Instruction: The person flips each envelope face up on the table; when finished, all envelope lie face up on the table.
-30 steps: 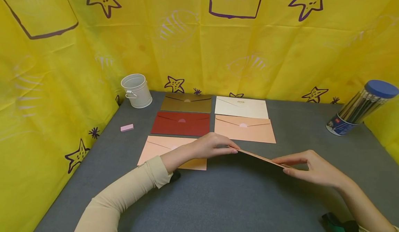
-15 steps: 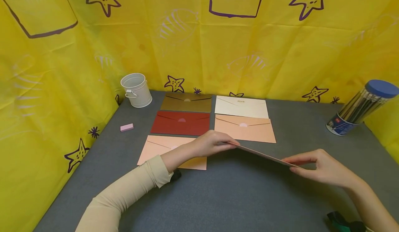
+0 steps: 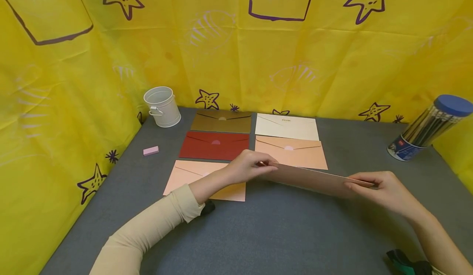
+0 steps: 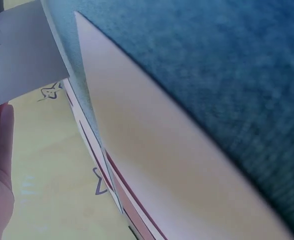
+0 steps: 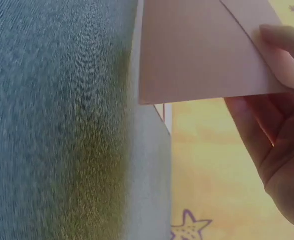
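Note:
Between my two hands a pale pinkish envelope (image 3: 310, 179) is held up over the table, its broad side turned toward me. My left hand (image 3: 246, 169) pinches its left end between thumb and fingers. At the other end my right hand (image 3: 386, 191) grips it the same way, and the right wrist view shows the flap line of the envelope (image 5: 202, 55) under the thumb. My left forearm crosses a peach envelope (image 3: 199, 176) lying on the table, hiding part of it. Just behind the held one lies another peach envelope (image 3: 295, 158).
Farther back lie a red envelope (image 3: 210, 147), an olive-gold envelope (image 3: 218, 125) and a cream envelope (image 3: 284, 128). A white pail (image 3: 164, 108) and a pink eraser-like block (image 3: 150, 151) are on the left. A blue-lidded tub of pencils (image 3: 425, 131) leans at the right. Yellow cloth (image 3: 236, 61) hangs behind.
The held envelope has gone from nearly edge-on to showing its broad side. My right hand has shifted right and slightly up, my left hand slightly up; the things on the table stay put.

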`<state>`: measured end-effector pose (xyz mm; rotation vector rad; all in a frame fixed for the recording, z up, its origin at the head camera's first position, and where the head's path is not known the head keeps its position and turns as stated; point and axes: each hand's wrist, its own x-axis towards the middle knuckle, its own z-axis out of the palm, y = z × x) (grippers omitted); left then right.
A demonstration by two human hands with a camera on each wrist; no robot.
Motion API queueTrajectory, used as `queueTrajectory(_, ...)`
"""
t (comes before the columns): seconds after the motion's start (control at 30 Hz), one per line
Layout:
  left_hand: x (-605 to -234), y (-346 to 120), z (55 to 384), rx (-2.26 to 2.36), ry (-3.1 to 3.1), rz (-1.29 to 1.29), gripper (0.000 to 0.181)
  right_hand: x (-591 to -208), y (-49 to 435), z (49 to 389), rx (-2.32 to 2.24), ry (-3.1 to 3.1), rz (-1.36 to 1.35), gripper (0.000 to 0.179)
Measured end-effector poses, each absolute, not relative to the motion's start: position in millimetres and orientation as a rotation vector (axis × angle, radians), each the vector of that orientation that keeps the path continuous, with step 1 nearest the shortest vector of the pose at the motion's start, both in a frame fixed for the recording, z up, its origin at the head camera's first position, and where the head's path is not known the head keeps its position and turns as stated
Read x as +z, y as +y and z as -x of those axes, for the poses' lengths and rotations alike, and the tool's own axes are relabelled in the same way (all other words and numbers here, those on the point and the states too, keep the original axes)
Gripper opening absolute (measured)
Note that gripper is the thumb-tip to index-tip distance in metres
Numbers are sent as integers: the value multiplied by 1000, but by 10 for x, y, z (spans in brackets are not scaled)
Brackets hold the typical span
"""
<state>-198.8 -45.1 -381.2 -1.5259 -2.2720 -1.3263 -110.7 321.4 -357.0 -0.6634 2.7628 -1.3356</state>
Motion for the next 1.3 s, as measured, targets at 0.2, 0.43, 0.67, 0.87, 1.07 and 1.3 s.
queueTrajectory(0.2, -3803, -484, 1959, -1527, -2369, 1310, 7, -3567, 3157, 1170, -1334, 2844, 532, 8)
queueTrajectory(0.43, -3787, -533, 1916, -1752, -2489, 1019, 12, -3621, 3113, 1253, -1363, 2821, 370, 5)
queueTrajectory(0.67, -3809, -584, 1889, -1950, -2573, 852, 16, -3653, 3083, 1322, -1316, 2736, 196, 23)
queueTrajectory(0.87, -3840, -631, 1867, -2023, -2634, 728, 17, -3688, 3071, 1387, -1359, 2621, 141, 30)
queueTrajectory(1.07, -3855, -663, 1848, -2076, -2696, 603, 22, -3761, 3084, 1432, -1361, 2589, 169, 30)
queueTrajectory(1.3, -3858, -676, 1854, -2010, -2778, 532, 17, -3808, 3088, 1465, -1328, 2595, 160, 35)
